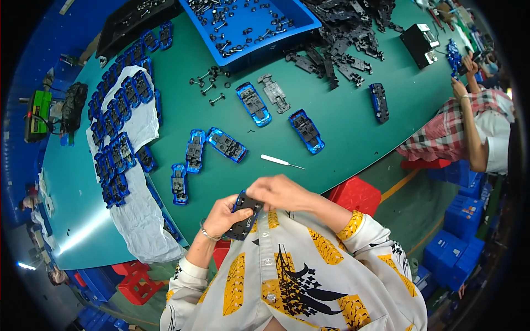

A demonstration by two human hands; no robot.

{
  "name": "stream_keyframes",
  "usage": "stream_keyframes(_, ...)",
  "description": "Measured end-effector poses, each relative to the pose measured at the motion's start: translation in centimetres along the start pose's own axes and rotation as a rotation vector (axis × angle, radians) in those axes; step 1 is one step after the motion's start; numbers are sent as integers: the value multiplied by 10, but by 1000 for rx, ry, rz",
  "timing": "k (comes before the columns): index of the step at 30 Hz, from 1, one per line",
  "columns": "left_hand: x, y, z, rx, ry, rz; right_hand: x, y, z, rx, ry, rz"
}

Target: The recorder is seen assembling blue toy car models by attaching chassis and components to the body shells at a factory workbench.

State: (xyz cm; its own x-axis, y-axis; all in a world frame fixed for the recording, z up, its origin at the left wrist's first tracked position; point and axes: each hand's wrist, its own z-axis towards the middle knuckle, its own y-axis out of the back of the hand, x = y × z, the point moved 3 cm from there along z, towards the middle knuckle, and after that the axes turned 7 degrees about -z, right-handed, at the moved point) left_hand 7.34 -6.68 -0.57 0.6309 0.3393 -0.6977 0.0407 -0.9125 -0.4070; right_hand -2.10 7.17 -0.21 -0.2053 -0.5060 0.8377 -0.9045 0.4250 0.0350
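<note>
In front of my shirt, my left hand [222, 216] is closed round a toy car [241, 222], its black underside turned up. My right hand [279, 193] is bent over the car's upper end, its fingers curled and slightly blurred; whatever they pinch is hidden. A screwdriver [274, 160] with a white handle lies on the green table just beyond. Past it are more blue toy cars with black undersides, among them one at the middle [254, 105] and one to its right [306, 131]. A grey chassis plate [274, 94] lies beside the middle car.
Axles with wheels [210, 83] lie by a blue bin [259, 63] of more axles. Black chassis parts [353, 41] are heaped at the back. Rows of toy cars [118, 105] stand on white cloth [144, 223] at left. A person [469, 121] works at the right; red stools [356, 196] stand below.
</note>
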Motion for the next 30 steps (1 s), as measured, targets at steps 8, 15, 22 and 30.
stream_keyframes(8, -16, -19, -10, -104, -223, -66, -105, 47, 23, -612, -4, -1006)
stream_keyframes(15, -10, -23, -19, -85, -336, -92, -2, 49, -45, -738, 360, 30)
stream_keyframes(22, -15, -26, -19, -36, -363, -67, 66, 37, -87, -371, 748, -42)
stream_keyframes(30, -13, -27, -21, -55, -340, -65, 65, 20, -83, -316, 804, -176)
